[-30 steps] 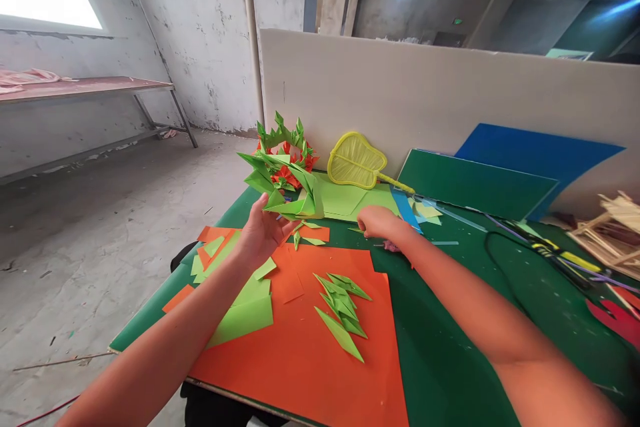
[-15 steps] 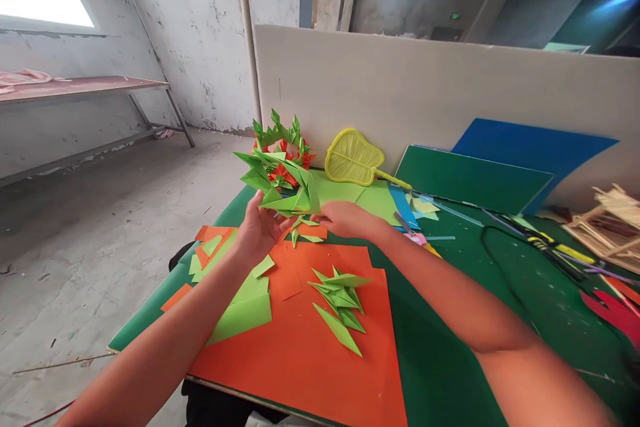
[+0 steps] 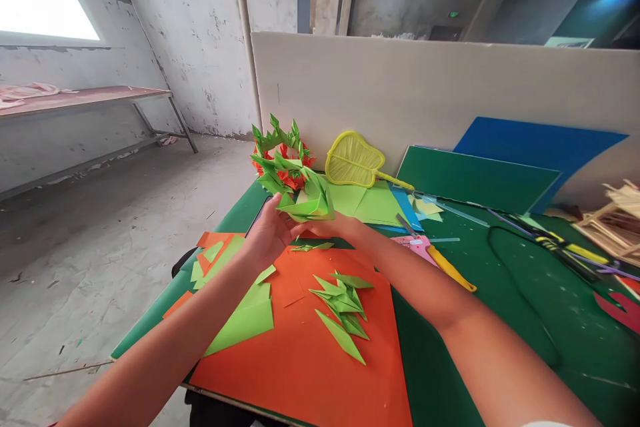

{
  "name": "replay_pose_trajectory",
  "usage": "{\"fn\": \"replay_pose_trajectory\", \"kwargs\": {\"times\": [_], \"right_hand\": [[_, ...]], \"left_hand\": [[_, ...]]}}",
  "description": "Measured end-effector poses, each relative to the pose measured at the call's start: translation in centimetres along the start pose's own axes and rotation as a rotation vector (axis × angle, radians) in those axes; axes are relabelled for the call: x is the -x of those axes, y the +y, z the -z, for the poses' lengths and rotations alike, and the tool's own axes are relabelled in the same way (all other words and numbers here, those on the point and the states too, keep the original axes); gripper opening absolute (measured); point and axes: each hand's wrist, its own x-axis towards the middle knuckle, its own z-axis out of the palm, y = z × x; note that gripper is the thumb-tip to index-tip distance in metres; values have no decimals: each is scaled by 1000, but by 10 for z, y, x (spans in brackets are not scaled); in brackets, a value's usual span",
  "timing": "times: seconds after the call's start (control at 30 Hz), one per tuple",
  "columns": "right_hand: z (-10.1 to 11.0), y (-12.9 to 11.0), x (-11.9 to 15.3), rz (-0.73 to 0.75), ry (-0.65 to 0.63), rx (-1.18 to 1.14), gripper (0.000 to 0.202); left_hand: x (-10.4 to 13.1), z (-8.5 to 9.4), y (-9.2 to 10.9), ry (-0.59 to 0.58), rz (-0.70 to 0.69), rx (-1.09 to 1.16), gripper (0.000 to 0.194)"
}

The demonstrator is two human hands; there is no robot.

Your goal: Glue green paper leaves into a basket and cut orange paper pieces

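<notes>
Over the green table, a bright green folded-paper ring (image 3: 313, 207) with pointed spikes is held up between my hands. My left hand (image 3: 270, 233) grips its lower left side, thumb raised along the edge. At the lower right of the ring is my right hand (image 3: 337, 225), closed against it, most of its fingers hidden behind the paper. Small folded green pieces (image 3: 313, 247) lie just below my hands. A pile of pointed green origami pieces (image 3: 343, 300) rests nearer on a large orange paper sheet (image 3: 310, 367).
Behind the ring stands an orange-and-green paper wreath (image 3: 273, 140). A yellow fan-shaped frame (image 3: 353, 159) leans on the pale partition (image 3: 425, 87). Pink-and-yellow scissors (image 3: 430, 253) lie right of my forearm. Green paper sheets (image 3: 245, 320) are at left; a wooden stick model (image 3: 613, 223) is far right.
The green ring has turned and shifted slightly right in my hands. My right hand has come closer beneath it. More of the pink-and-yellow scissors shows, and the view has shifted slightly.
</notes>
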Motion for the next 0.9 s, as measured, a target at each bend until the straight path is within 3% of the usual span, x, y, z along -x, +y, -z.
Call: {"fn": "replay_pose_trajectory", "kwargs": {"times": [0.23, 0.37, 0.43, 0.53, 0.63, 0.7, 0.77, 0.9], "right_hand": [[0, -23, 50, 116, 40, -7, 32], [-9, -39, 87, 207, -11, -63, 27], [-9, -43, 103, 191, 34, -61, 27], [1, -39, 123, 58, 242, -28, 25], [14, -26, 136, -96, 483, -87, 23], [17, -16, 140, -160, 471, -130, 23], [14, -8, 138, -163, 380, -149, 26], [-7, -5, 123, -85, 201, -106, 34]], "left_hand": [[-24, -33, 11, -8, 106, -126, 37], [-44, -46, -3, 43, 202, -165, 34], [-54, -47, -16, 49, 251, -185, 33], [-67, -43, -34, -3, 281, -287, 25], [-76, -34, -44, -33, 215, -518, 27], [-79, -26, -47, -39, 189, -611, 31], [-79, -15, -47, -44, 135, -767, 33], [-71, 9, -45, -48, -13, -1071, 17]]}}
